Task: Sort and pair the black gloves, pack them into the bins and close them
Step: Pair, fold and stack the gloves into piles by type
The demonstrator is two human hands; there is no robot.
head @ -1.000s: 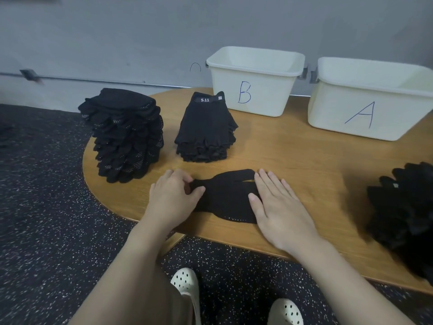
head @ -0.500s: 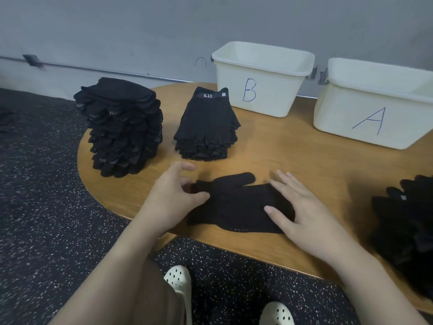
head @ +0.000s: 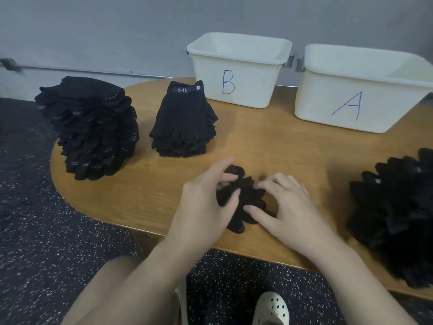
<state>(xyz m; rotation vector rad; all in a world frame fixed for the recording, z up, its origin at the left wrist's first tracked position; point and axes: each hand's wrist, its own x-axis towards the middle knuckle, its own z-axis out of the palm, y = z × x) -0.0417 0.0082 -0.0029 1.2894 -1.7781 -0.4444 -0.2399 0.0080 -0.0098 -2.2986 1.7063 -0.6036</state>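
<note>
Near the front edge of the rounded wooden table [head: 269,141], a bunched black knitted glove with fine white grip dots [head: 241,202] lay crumpled between both hands. The left hand [head: 203,202] had its fingers curled over the glove's left side, pinching the fabric, and the right hand [head: 285,207] pressed in from the right with fingers bent into the folds and the thumb laid along the near part, so both hands were clamped on the same glove. To do this step well, I judged the fabric should be gathered evenly and kept pinned on the table, so that it folds compactly and does not spring open. The glove sat close to the table's near rim, so any slide toward the person could have tipped it off onto the speckled dark floor [head: 58,231]. A tall stack of dotted black gloves [head: 91,127] stood at the left edge, partly overhanging it, and a shorter stack of plain black gloves with a 5.11 label [head: 182,123] stood just beside the white plastic bin marked B [head: 239,76]. The white bin marked A [head: 356,90] stood to its right, both bins open. A loose heap of black gloves [head: 396,212] crowded the right side, leaving bare wood between hands and bins for carrying.
</note>
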